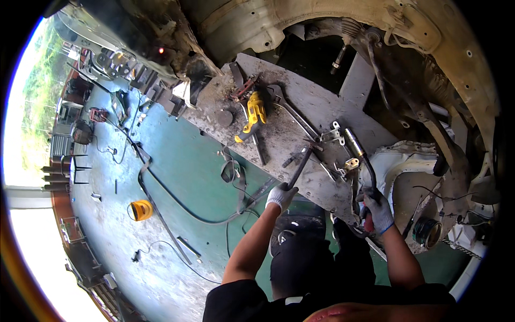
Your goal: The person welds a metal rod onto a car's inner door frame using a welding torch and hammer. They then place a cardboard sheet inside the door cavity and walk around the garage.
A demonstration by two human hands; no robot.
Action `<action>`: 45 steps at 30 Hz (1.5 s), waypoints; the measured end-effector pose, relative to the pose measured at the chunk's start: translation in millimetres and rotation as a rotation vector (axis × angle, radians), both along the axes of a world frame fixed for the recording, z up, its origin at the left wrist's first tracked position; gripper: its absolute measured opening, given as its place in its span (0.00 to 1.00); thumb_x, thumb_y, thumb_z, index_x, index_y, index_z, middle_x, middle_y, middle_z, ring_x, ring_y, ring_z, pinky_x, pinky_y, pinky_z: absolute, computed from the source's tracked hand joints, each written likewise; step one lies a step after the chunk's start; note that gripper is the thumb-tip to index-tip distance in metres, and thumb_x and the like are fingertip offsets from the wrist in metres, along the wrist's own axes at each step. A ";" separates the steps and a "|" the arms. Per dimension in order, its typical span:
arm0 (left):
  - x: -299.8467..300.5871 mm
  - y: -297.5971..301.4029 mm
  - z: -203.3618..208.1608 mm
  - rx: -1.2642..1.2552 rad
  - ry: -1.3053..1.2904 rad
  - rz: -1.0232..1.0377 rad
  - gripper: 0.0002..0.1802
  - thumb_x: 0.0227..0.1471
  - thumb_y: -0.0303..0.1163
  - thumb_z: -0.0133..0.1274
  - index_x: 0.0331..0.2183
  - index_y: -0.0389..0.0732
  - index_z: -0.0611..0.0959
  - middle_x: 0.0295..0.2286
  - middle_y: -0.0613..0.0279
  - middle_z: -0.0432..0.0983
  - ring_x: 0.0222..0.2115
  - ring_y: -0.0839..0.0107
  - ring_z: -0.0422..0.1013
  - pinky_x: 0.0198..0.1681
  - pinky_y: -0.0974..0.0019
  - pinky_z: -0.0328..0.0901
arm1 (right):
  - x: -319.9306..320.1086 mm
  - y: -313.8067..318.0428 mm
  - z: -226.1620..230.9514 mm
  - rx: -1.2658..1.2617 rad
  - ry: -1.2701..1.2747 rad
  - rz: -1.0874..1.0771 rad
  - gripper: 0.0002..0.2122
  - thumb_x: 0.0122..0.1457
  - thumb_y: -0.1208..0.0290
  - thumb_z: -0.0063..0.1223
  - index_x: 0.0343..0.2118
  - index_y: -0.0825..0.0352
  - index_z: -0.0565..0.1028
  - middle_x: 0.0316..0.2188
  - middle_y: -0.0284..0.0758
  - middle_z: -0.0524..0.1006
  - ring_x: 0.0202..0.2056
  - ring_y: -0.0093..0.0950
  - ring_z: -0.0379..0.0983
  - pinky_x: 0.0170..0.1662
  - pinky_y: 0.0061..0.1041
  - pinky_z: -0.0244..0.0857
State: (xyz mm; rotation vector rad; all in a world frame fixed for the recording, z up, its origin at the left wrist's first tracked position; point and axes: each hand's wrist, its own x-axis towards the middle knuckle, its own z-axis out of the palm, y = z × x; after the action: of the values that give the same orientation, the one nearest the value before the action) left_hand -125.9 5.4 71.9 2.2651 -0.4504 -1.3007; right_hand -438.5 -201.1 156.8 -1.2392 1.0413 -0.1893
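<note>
My left hand [280, 197], in a pale work glove, is closed around the dark handle of a hammer [300, 169]. The hammer's head rests at or just above the dirty metal plate [279, 147]. My right hand [379, 211], in a grey glove, grips a welding torch [369, 169] with a black curved neck, and a red part shows below the fingers. Its metal nozzle points away from me, beside a silver bracket [333, 134]. Between hammer and torch lie a brass-coloured fitting [351, 163] and small metal pieces. Farther off are a yellow-and-black power tool [253, 115] and a long-handled silver tool [295, 115].
A rusty vehicle body [322, 13] arches over the plate's far side. White cut sheet metal [402, 158] stands right of the torch. Hoses [182, 204] and cables trail over the green floor [182, 166], near a yellow bucket [141, 210]. A tape roll [427, 232] lies at right.
</note>
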 end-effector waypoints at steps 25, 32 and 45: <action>231.4 41.7 274.7 -0.218 -1.039 0.180 0.26 0.59 0.58 0.56 0.40 0.43 0.77 0.32 0.44 0.81 0.36 0.39 0.77 0.38 0.44 0.69 | -1.3 71.0 31.6 -0.118 -0.055 -0.383 0.20 0.64 0.66 0.59 0.57 0.67 0.75 0.35 0.34 0.82 0.20 0.22 0.71 0.23 0.24 0.66; 268.3 47.1 271.7 -0.342 -1.269 0.197 0.27 0.61 0.57 0.53 0.37 0.39 0.81 0.33 0.43 0.81 0.37 0.39 0.76 0.39 0.46 0.68 | -6.4 76.1 16.1 -0.267 -0.062 -0.405 0.19 0.65 0.67 0.58 0.56 0.68 0.76 0.41 0.33 0.83 0.29 0.22 0.76 0.30 0.23 0.69; 279.7 37.8 271.8 -0.275 -1.187 0.180 0.28 0.61 0.59 0.51 0.36 0.41 0.79 0.33 0.43 0.80 0.37 0.38 0.76 0.39 0.41 0.69 | -16.8 82.8 6.0 -0.392 -0.053 -0.360 0.18 0.65 0.69 0.58 0.57 0.68 0.77 0.47 0.34 0.82 0.43 0.24 0.78 0.46 0.25 0.73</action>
State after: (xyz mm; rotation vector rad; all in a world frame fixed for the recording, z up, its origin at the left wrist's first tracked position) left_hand 153.7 43.2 343.7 2.5119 -0.7102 0.3113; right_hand -455.3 -118.3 162.8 -1.3754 1.2120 -0.7281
